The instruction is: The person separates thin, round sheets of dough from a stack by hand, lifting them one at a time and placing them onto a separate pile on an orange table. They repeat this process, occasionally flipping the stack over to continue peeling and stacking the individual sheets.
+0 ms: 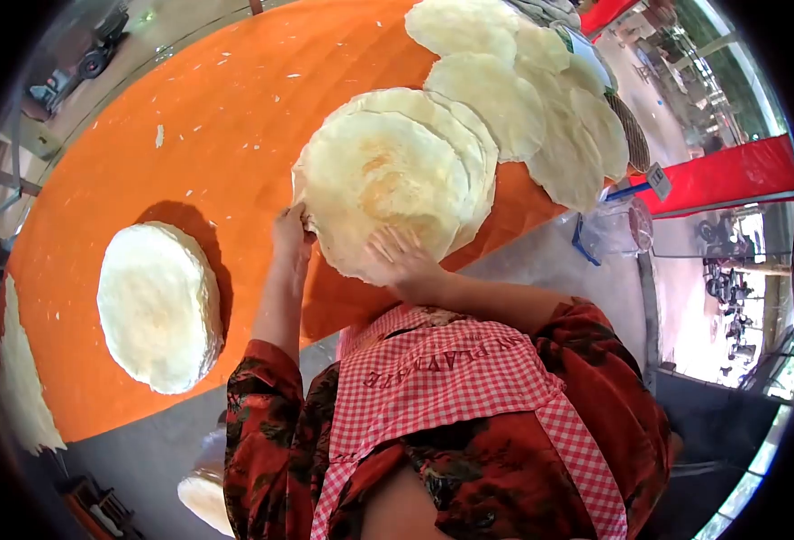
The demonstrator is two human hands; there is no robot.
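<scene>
A loose, fanned pile of thin, pale round flatbreads lies on the orange table in front of me. The top flatbread [334, 171] has browned patches near its middle. At its left edge, my left hand [293, 236] is closed, pinching the rim between thumb and fingers. My right hand [406, 265] rests palm down on its near edge, fingers stretched out and slightly spread. To the left stands a tall, neat stack of similar flatbreads [156, 306], apart from both hands.
More flatbreads [487, 99] overlap at the table's far right. Small flakes dot the orange tabletop [235, 108]. A pale sheet [23, 378] hangs over the left edge. Clear plastic [609, 225] and a blue-handled tool [627, 192] are beyond the right edge. Another pale stack [203, 497] sits below.
</scene>
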